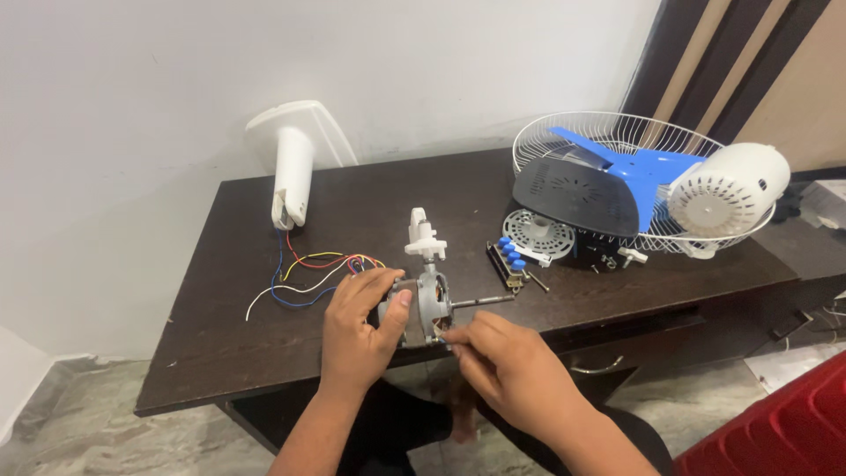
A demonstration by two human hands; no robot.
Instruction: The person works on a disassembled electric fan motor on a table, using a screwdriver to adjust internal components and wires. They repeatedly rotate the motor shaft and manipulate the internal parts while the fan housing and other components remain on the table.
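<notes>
At the tabletop (229, 353) edge, I am gripping the fan motor (429, 304) with my left hand (357, 330), right hand (502, 357) pinching its underside; overhanging, it risks slipping floorward.

motor (429, 304) front-centre on desk (220, 353) | stand (293, 172) rear-left | grille (573, 132) rear-right

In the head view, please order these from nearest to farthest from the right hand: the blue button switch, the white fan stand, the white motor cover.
From the right hand:
1. Blue button switch, just above it on the desk.
2. White motor cover, far right, in the wire guard.
3. White fan stand, far left by the wall.
</notes>
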